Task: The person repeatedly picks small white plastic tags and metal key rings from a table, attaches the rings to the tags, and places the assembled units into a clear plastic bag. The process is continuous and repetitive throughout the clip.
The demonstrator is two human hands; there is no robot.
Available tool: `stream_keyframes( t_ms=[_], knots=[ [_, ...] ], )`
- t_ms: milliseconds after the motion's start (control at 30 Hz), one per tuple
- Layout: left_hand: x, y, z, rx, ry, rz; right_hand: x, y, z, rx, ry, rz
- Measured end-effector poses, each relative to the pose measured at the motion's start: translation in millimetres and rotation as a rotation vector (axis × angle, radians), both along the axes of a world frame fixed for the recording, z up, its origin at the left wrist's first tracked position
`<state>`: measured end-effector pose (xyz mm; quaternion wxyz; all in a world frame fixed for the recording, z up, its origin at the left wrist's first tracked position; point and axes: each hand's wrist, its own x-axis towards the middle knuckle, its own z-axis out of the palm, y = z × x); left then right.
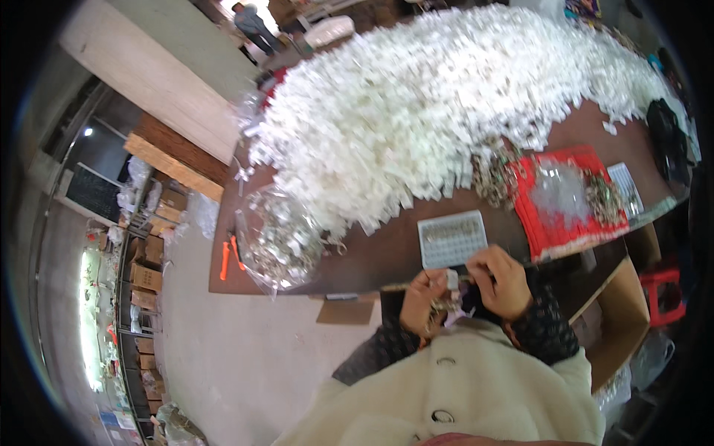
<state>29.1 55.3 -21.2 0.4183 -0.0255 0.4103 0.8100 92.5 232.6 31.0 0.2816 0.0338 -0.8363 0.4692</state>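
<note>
My left hand (421,303) is closed in front of my body at the table's near edge. A small whitish piece (451,279) shows between its thumb and fingers, and metallic, chain-like bits (445,305) hang below it. Close by on the right, my right hand (503,284) has its fingers curled into a pinch. Whatever may be in that pinch is too small to make out. Just beyond both hands lies a pale tray (437,259) with a grid of small compartments, some holding small metallic pieces.
A large heap of small white packets (416,111) covers much of the brown table (372,260). At left are a clear bag of metallic pieces (279,245) and an orange-handled tool (226,260). Red cloth (532,215), an open cardboard box (621,320) and a red stool (660,297) are at right.
</note>
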Motion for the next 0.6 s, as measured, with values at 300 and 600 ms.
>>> stream_keyframes(
  t_ms=[300, 600],
  knots=[
    [0, -12, -12, 0.248, 0.022, 0.072, 17, 101, -28, 0.063, -0.183, -0.624],
    [1, -4, -7, 0.135, -0.025, 0.117, 15, 124, -56, -0.335, -0.156, -0.573]
  ],
)
